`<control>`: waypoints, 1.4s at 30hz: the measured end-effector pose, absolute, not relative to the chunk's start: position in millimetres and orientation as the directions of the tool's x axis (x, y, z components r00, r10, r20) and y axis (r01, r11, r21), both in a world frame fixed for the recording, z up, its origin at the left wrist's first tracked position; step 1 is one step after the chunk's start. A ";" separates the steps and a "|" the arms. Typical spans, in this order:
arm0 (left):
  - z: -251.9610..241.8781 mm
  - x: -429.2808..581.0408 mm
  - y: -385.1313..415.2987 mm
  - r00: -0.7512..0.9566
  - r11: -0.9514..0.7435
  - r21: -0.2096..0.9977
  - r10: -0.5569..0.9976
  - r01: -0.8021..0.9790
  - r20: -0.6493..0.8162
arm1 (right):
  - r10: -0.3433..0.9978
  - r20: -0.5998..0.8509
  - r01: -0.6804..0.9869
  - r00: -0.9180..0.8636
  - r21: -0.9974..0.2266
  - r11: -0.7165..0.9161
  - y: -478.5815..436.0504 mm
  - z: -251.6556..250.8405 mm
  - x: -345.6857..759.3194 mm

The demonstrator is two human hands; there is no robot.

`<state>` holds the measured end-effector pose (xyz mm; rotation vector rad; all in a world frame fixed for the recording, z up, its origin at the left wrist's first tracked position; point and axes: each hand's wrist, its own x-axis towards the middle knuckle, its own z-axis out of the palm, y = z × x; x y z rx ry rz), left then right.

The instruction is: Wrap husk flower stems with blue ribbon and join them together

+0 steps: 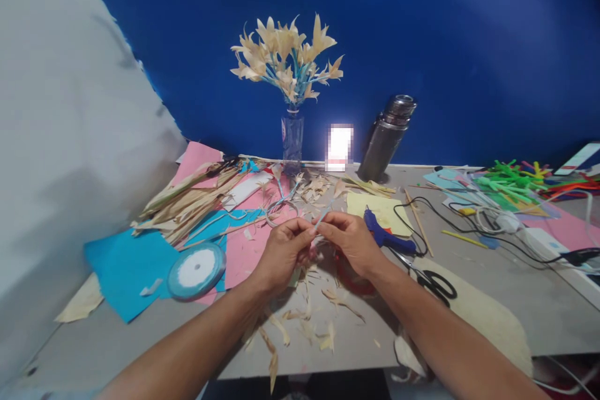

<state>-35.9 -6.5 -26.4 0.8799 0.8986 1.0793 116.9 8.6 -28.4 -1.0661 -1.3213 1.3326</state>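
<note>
Over the middle of the table, my left hand and my right hand meet, fingertips pinched on a thin pale-blue stem. It slants up to the right, and a small dried-husk flower appears at its upper end. The stem's lower part is hidden by my fingers. Beneath my right hand lies a red object, mostly covered. A blue glue gun rests just right of that hand, with black-handled scissors nearer me. To the left is a light-blue ribbon spool.
Husk flowers stand in a clear bottle against the blue wall. A dark thermos is beside it. Dried husks and coloured paper cover the left. Cables, green pipe cleaners and a power strip lie right.
</note>
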 end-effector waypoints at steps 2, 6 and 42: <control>-27.7 -35.0 -7.6 0.197 0.221 0.926 0.966 -0.305 -0.166 | 0.991 0.024 -0.049 -0.135 -0.999 0.017 7.9 -30.5 115.8; -32.0 -36.9 -5.0 0.265 0.268 0.912 0.946 -0.309 -0.188 | 0.994 -0.022 -0.110 -0.106 -0.993 -0.034 9.7 -33.7 118.3; -34.5 -45.8 6.2 0.412 0.449 0.770 0.872 -0.453 -0.266 | 0.969 0.147 0.795 -0.198 -0.554 0.247 26.0 22.0 185.6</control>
